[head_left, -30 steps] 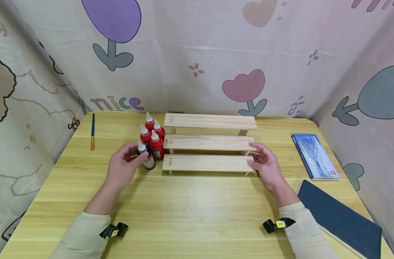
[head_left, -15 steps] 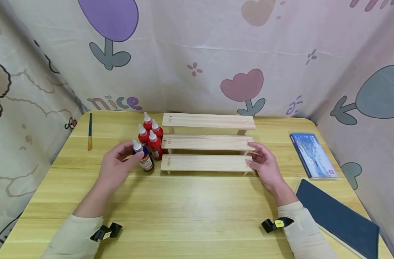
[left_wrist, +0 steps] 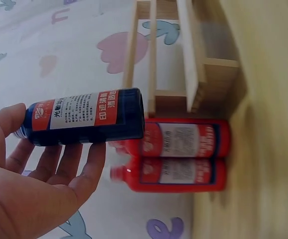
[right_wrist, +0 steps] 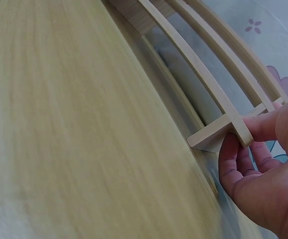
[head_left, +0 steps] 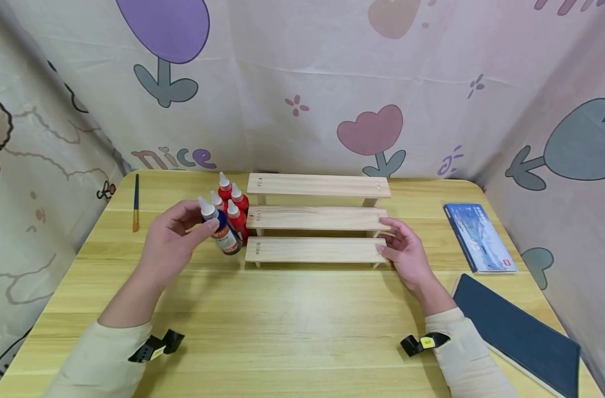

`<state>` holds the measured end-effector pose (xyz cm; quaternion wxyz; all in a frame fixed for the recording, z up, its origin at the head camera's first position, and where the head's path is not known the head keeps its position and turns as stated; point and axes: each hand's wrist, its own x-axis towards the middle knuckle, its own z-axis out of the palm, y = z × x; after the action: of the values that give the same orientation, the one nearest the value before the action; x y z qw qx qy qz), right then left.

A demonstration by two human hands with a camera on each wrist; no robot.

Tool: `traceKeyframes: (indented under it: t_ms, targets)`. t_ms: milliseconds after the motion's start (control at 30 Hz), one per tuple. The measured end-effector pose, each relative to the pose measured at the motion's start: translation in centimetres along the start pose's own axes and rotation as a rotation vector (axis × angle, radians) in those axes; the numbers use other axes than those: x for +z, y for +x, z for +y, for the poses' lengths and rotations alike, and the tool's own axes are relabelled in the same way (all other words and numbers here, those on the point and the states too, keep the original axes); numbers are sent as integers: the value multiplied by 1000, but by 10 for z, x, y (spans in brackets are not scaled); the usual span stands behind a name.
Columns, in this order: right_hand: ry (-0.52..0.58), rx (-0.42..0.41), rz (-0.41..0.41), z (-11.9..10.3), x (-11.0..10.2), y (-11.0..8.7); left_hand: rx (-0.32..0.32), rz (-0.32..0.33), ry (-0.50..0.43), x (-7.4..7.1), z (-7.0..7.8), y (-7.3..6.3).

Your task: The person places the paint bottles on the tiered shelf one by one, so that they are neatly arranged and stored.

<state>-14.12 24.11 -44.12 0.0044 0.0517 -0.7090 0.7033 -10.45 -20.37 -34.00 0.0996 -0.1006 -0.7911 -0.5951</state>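
In the head view my left hand (head_left: 170, 237) grips a dark blue ink bottle (head_left: 224, 235) by its upper part, tilted, its white nozzle to the upper left. The left wrist view shows the bottle's orange and white label (left_wrist: 79, 110) and fingers curled beneath it. Several red bottles (head_left: 236, 218) with white nozzles stand close behind it, left of a three-tier wooden rack (head_left: 314, 250). At the rack's right end, my right hand (head_left: 406, 251) pinches the lowest board; in the right wrist view the thumb lies over that board (right_wrist: 198, 74) and fingers curl under it.
A paintbrush (head_left: 136, 204) lies at the table's left. On the right are a blue-and-white book (head_left: 480, 237) and a dark blue notebook (head_left: 519, 337). A printed cloth (head_left: 282, 66) hangs behind and beside the wooden table (head_left: 292, 331).
The dark blue bottle has come up off the table in my left hand and now tilts more. My right hand keeps its place on the rack. The head view has shifted slightly.
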Motion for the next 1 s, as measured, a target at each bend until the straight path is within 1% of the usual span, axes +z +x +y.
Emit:
traceKeyframes:
  t_ms: [133,333,467,567,667,900,1000]
  targets:
    - [-17,9,1,0,0,1,28,-8,-32,2,6,9]
    - [-22,13,2,-1,0,1,36,-25,-70,8,16,26]
    - [-12,4,1,-1,1,1,27,-35,-55,12,20,41]
    - [-10,1,0,-1,1,1,1,-42,-59,14,22,51]
    - [-13,-2,-5,-1,2,1,-12,-52,-75,15,26,59]
    - [-9,-8,-4,0,0,2,28,-65,-54,18,38,75]
    - [-7,-7,-3,0,0,1,21,-78,-50,21,42,85]
